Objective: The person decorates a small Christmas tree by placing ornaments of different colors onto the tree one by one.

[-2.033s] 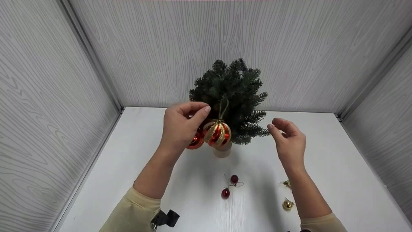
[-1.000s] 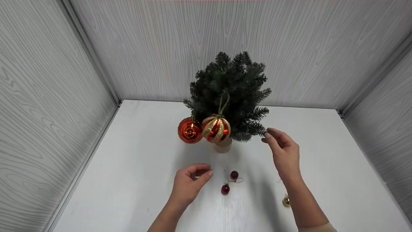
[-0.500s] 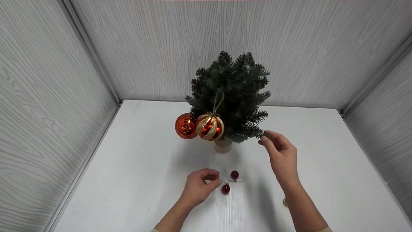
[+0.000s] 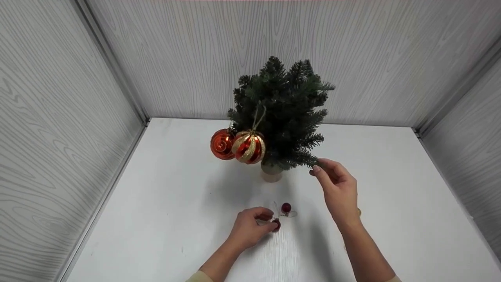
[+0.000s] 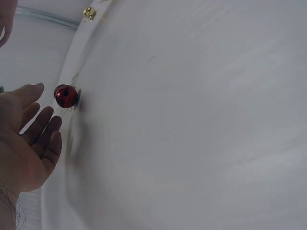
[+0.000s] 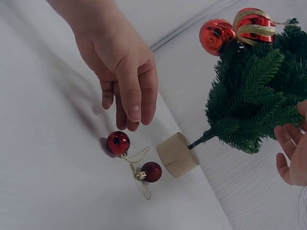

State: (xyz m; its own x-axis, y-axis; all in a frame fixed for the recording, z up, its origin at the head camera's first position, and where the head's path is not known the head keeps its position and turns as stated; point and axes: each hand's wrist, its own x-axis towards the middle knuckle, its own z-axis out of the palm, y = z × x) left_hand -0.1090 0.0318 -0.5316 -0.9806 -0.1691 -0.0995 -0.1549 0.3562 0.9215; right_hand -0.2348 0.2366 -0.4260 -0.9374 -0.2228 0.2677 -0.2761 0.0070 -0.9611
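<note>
My left hand point(image 4: 253, 227) reaches low over the table beside a small shiny red bauble point(image 4: 276, 225). In the right wrist view its loosely bent fingers are just short of that bauble point(image 6: 118, 143). A second small dark red bauble point(image 4: 286, 207) lies close by, both with thin gold loops. With thumb and fingertips, my right hand point(image 4: 339, 192) pinches the tip of a lower branch of a small artificial Christmas tree point(image 4: 285, 105). On the tree's left side hang a red bauble with a gold spiral point(image 4: 222, 144) and a red-and-gold striped bauble point(image 4: 249, 147).
The tree stands on a round wooden base point(image 6: 178, 154) on the white table point(image 4: 172, 196). Small gold baubles point(image 5: 89, 13) lie to the right, mostly hidden by my right forearm in the head view. Pale wood-grain walls point(image 4: 188, 58) close in the table at the back and sides.
My left hand has left the hanging baubles and come down to the small red bauble. My right hand has shifted slightly left and down with the branch tip. The hanging baubles have swung left.
</note>
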